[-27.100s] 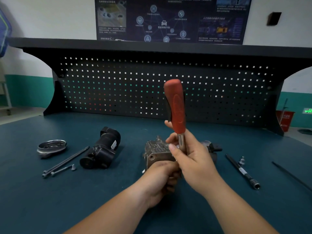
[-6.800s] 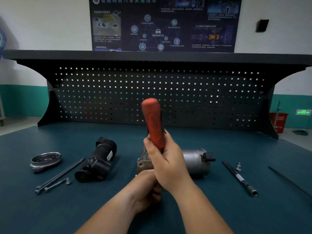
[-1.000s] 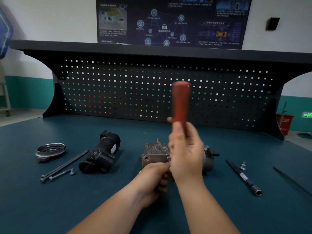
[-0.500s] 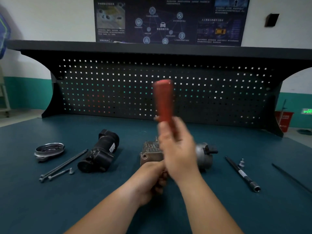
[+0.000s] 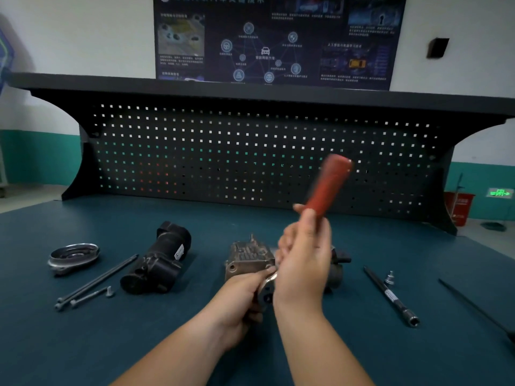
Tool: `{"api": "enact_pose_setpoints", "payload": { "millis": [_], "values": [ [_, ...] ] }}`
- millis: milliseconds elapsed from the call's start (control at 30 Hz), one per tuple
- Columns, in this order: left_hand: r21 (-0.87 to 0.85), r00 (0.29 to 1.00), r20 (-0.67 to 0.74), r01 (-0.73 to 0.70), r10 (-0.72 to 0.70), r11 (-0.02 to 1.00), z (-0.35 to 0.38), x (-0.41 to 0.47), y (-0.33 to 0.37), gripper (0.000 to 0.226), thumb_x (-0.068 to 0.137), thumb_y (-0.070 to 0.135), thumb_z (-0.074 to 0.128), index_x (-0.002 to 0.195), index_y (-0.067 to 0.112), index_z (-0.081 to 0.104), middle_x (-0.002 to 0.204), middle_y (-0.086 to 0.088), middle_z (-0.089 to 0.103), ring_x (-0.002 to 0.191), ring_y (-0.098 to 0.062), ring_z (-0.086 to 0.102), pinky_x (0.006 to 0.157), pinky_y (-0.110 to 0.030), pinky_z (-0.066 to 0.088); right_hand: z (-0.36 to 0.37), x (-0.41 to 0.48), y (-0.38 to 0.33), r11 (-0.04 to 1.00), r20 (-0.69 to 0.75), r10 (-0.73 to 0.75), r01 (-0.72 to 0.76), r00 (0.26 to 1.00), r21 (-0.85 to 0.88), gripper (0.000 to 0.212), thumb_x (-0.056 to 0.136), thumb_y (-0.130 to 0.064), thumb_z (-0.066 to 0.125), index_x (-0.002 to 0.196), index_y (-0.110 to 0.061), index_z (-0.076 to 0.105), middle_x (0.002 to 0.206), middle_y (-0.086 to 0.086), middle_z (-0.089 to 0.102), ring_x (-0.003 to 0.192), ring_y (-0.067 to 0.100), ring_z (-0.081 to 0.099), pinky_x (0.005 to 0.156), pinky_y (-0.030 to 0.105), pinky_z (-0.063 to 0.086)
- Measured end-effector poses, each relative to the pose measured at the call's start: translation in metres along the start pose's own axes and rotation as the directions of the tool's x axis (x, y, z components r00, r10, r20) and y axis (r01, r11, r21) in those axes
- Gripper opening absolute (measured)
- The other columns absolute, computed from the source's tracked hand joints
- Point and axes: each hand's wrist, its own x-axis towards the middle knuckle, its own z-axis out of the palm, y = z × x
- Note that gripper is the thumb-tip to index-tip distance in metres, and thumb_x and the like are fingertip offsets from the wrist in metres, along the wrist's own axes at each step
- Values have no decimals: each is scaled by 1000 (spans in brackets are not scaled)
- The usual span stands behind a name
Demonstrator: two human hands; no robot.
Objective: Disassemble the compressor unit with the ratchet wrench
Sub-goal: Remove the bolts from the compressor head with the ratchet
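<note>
**Item:** compressor unit (image 5: 248, 256), a grey-brown cast head with a metal motor can behind it. It lies on its side at the middle of the table (image 5: 390, 358), partly covered by both hands. **Tool:** ratchet wrench (image 5: 327, 188), its red handle raised, leaning toward 1 o'clock and blurred. Its steel head sits low at the unit's near face, at 6 o'clock. **Right hand** (image 5: 305, 263): fingers (image 5: 288, 242) wrapped round the lower end of the handle. **Left hand** (image 5: 237, 302): curled round the wrench head, cupping it against the unit. **Fastener:** hidden under the hands, so its kind and how far out it stands cannot be told. **Step in hand, as judged:** loosening a bolt on the near face. **Handling notes:**
- Press the wrench head square along the bolt's axis with the left hand, so the socket does not ride off.
- Swing the handle in short arcs across that axis rather than levering it toward the body.
- Hold the unit down, since it lies loose and could roll or skid.
- Take the right grip higher up the handle if the bolt proves stiff.

**Removed stock, 9 o'clock:** black cylindrical housing (image 5: 158, 260), long bolts (image 5: 97, 280), short bolt (image 5: 90, 296), round metal cover (image 5: 73, 256). **Spare tooling, 3 o'clock:** extension bar (image 5: 390, 295), with a small socket (image 5: 389, 277) just beside it.
</note>
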Motion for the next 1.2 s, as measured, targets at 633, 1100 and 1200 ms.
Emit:
{"api": "enact_pose_setpoints", "payload": {
  "millis": [633, 1100, 1200],
  "values": [
    [251, 997, -26, 73, -69, 965, 0, -9, 7, 45, 86, 21, 53, 43, 23, 41, 51, 6, 30, 43, -8, 21, 43, -21, 14, -8, 10, 1, 947, 404, -10, 138, 915, -289, 12, 82, -25, 50, 78, -37, 54, 51, -13, 41, 46, 4, 36, 49, 22, 31],
    [-32, 992, -23, 122, -122, 992, 3, -6, 4, 33, 89, 12, 55, 57, 21, 51, 47, 8, 32, 35, -2, 23, 35, -14, 13, -8, 10, 0, 997, -26, 60, -61, 998, -49, 20, 91, -9, 50, 84, -27, 56, 48, -16, 42, 42, -1, 35, 41, 13, 29],
    [-113, 991, 11, 134, -133, 985, 6, -6, 6, 27, 87, 27, 57, 64, 20, 47, 46, 9, 32, 33, 0, 24, 33, -12, 12, -21, 28, -6, 928, -370, 328, -222, 870, 301, 24, 95, -7, 43, 76, -21, 46, 45, -12, 34, 32, 1, 27, 34, 13, 22]
  ]
}}
